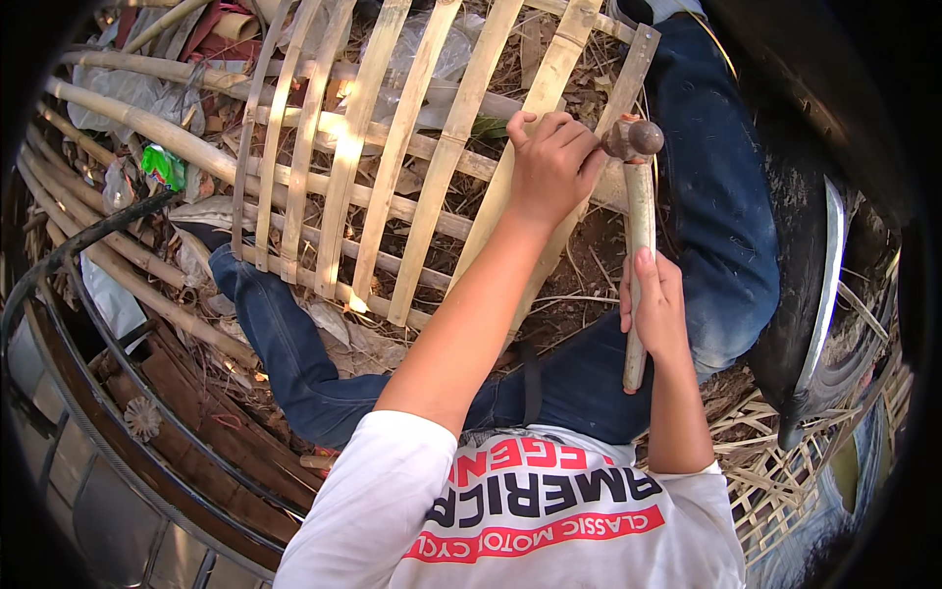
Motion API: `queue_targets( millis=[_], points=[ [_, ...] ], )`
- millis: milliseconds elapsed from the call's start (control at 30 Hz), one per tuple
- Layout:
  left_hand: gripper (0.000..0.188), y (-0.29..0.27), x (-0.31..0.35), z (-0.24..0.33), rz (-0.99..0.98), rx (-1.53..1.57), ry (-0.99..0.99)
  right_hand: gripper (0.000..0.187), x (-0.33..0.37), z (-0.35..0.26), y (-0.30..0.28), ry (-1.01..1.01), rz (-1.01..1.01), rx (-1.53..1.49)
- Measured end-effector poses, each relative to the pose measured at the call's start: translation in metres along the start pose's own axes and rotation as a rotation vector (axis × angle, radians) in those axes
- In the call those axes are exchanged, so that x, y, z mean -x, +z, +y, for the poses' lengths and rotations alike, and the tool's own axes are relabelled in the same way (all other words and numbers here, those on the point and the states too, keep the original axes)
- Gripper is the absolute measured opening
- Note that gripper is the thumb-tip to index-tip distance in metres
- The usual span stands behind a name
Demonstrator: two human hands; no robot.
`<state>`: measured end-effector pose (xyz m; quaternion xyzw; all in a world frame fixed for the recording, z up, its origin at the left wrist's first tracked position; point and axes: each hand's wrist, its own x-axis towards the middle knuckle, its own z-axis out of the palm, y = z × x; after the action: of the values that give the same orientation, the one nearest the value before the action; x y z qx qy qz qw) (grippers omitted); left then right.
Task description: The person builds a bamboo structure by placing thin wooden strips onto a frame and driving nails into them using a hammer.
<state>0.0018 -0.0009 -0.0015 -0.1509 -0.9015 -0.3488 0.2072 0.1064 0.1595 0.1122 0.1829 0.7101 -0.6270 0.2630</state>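
Observation:
A bamboo slat panel [397,172], with pale slats fixed across thicker poles, lies in front of me between my legs. My left hand [557,165] rests over its right end, fingers curled and pressed together beside the last slat [628,79]. Whatever those fingers pinch is hidden. Upright in my right hand [657,299] is a ball-peen hammer [640,221], gripped around the middle of its pale handle. The rounded metal head is up by the fingertips of my left hand, in front of the last slat; whether it touches the slat I cannot tell.
Long bamboo poles [157,128] and a green wrapper [163,167] lie at the left among plastic scraps and dry leaves. A black metal frame [74,265] curves along the left edge. At the right are a dark curved object [814,294] and woven strips [765,442].

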Motion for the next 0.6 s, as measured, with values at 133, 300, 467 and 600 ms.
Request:
queue_targets(
  millis=[133,300,467,600],
  points=[
    [0.013,0.0,-0.001,0.001,0.008,0.008,0.002,0.047,0.007,-0.009,0.001,-0.031,0.019,-0.05],
    [0.013,0.002,0.004,-0.001,0.0,0.002,0.005,0.048,-0.007,-0.001,-0.004,0.027,-0.008,0.013],
    [0.013,0.003,0.001,-0.001,0.013,0.034,0.0,0.048,0.009,-0.005,-0.004,-0.087,0.017,-0.015],
    [0.012,0.001,0.001,-0.001,-0.013,0.013,-0.011,0.047,0.003,-0.004,0.002,0.027,0.002,0.059]
  ],
)
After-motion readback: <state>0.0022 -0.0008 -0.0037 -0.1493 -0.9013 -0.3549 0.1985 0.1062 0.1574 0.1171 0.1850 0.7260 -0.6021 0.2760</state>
